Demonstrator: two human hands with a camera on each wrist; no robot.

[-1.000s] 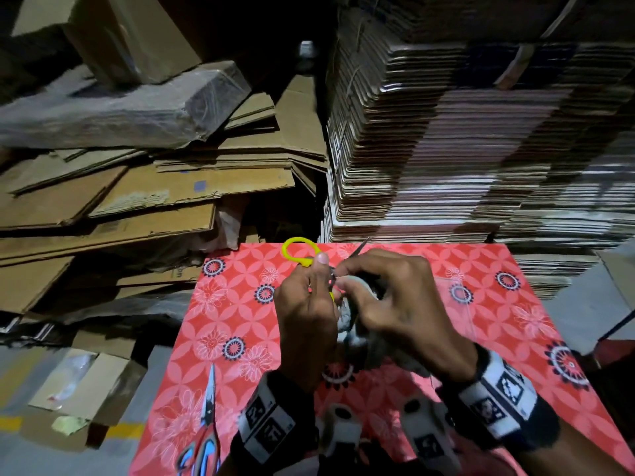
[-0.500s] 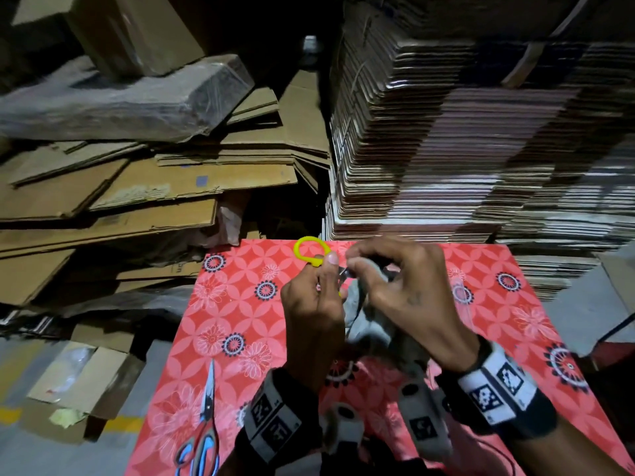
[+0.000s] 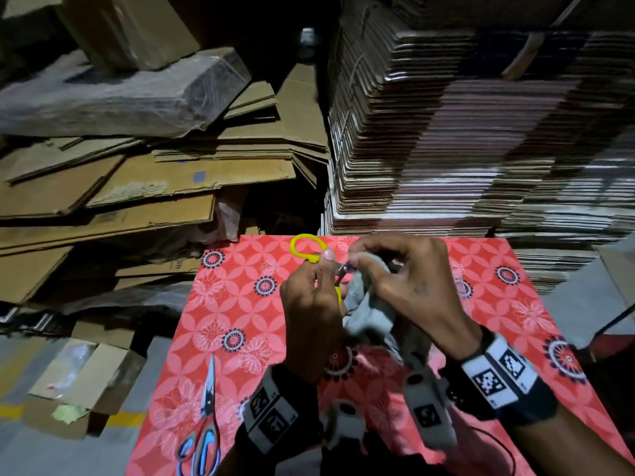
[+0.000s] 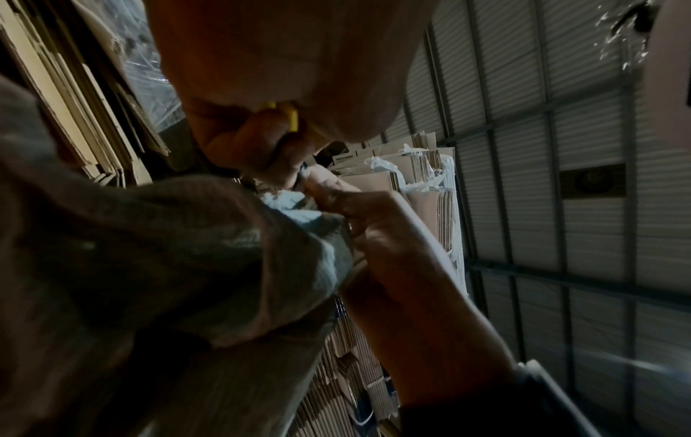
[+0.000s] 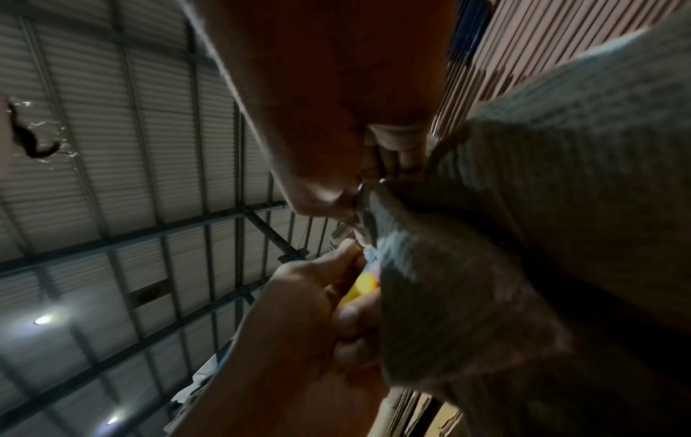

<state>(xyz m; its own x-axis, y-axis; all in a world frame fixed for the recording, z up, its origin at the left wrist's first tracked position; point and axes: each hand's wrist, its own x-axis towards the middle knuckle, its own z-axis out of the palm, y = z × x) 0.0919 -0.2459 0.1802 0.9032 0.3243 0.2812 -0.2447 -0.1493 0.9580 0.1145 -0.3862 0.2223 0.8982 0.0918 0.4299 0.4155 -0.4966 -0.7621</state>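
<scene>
Above a red flowered table (image 3: 240, 304), both hands meet over a yellow-handled pair of scissors (image 3: 302, 247). My left hand (image 3: 314, 304) grips the yellow handle (image 4: 290, 119), one loop sticking out past the thumb. The short metal blades (image 3: 342, 271) point toward my right hand (image 3: 405, 283), which pinches a grey cloth (image 3: 369, 310) against them. The cloth (image 4: 168, 251) hangs down between the wrists and hides most of the blades. In the right wrist view the cloth (image 5: 523, 236) wraps the metal blade (image 5: 364, 213) beside the yellow handle (image 5: 361, 285).
A second pair of scissors with red and blue handles (image 3: 202, 438) lies at the table's near left. Tall stacks of flattened cardboard (image 3: 464, 132) stand right behind the table. Loose cardboard sheets (image 3: 120, 201) pile up at left. Grey floor (image 3: 51, 441) lies below left.
Both hands have lifted slightly and shifted with the scissors. The right hand's fingers have moved along the blades with the cloth, which now bunches lower between the hands.
</scene>
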